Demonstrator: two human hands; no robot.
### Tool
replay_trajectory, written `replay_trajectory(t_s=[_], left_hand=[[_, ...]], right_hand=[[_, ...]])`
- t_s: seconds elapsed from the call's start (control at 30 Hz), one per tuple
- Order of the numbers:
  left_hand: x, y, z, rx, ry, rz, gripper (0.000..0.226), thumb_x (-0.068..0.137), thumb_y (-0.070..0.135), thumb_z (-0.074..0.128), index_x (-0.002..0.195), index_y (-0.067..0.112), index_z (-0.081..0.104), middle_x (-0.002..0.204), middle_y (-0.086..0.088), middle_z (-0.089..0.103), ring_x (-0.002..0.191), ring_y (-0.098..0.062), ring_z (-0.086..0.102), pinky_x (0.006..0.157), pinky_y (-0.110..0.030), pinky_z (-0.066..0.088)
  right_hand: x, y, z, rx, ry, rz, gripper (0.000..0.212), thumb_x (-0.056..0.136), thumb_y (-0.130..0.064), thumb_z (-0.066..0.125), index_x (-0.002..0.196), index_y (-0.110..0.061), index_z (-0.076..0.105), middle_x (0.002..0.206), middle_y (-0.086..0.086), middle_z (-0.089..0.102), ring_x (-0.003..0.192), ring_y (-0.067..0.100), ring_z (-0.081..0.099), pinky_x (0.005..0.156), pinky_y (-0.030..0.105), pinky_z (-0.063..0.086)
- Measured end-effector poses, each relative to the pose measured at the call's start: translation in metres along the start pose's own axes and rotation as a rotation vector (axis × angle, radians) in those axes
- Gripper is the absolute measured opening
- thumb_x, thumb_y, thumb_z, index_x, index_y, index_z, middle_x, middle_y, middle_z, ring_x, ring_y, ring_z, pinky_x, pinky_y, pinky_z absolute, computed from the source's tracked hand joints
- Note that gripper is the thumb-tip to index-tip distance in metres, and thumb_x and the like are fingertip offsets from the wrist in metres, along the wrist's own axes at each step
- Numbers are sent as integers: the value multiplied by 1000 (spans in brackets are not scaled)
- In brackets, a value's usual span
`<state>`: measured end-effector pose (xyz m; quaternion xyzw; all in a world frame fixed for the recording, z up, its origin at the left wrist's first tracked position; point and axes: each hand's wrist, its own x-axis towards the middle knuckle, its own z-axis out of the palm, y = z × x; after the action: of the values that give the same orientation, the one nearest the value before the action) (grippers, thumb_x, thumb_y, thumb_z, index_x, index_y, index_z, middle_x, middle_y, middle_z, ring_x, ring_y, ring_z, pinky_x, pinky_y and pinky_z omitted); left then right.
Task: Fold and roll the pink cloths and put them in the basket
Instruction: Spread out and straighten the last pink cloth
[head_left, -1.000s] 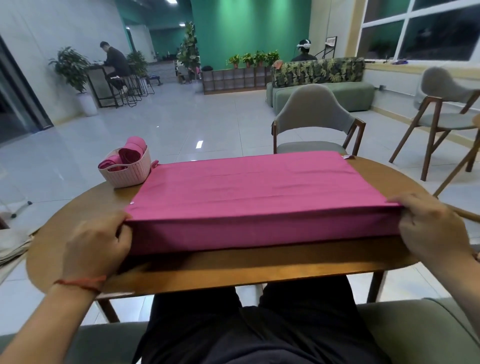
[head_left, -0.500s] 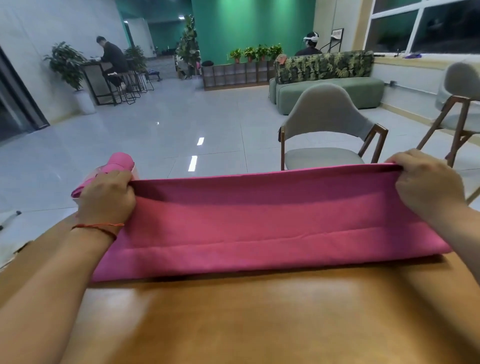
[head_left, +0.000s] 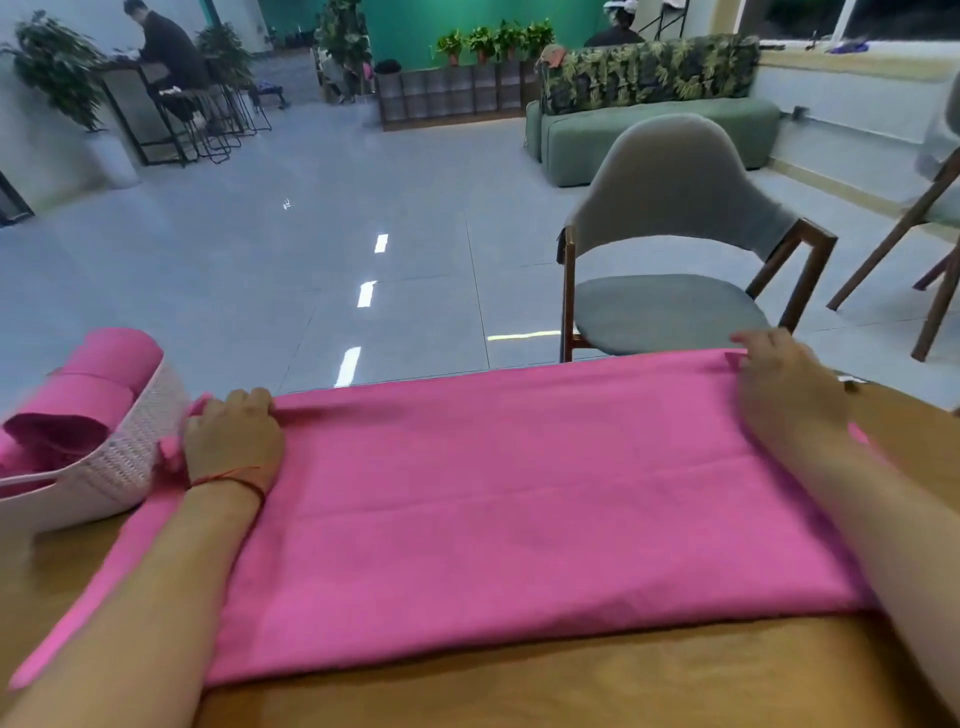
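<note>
Figure: folded pink cloth (head_left: 519, 509) as reference. Just beside its left end stands the white woven basket (head_left: 130, 467), holding rolled pink cloths (head_left: 98, 374). The left hand (head_left: 231, 441), red string (head_left: 228, 475) at the wrist, curls its fingers over the cloth's far left corner. The cloth itself lies flat as a wide band across the wooden table (head_left: 571, 686). The right hand (head_left: 784, 395) rests on the far right corner, motion-blurred; its grip cannot be told. Beyond the cloth's far edge stands a grey chair (head_left: 670, 234).
</note>
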<state>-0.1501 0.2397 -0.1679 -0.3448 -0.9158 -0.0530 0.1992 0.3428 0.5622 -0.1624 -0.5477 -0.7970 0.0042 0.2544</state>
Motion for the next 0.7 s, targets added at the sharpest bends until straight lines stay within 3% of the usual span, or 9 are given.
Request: replay_trajectory(t_s=[0.17,0.53,0.7], left_hand=[[6,-10,22,-133,-17,-149,16,86,12,59,98,19,68,103,-19,67,100,-46,61,86,-57,51],[9,-16,40,-158,-35,-144,15,90,17,57,100,19,68,108,-19,65,106,-46,54,89,-58,48],[10,-10,34,-183,-75,-164,15,93,18,54,103,18,66,115,-20,62,112,-44,52,96,-57,44]], right_hand=[[8,31,29,2,-11,169,41,96,-22,57,137,-24,53,130,21,58,118,48,54,99,63,49],[16,32,39,4,-57,194,62,99,-20,50,156,-39,34,137,26,51,125,50,47,103,65,43],[16,28,36,-35,-76,197,55,101,-23,47,154,-37,39,142,22,50,128,45,46,105,63,42]])
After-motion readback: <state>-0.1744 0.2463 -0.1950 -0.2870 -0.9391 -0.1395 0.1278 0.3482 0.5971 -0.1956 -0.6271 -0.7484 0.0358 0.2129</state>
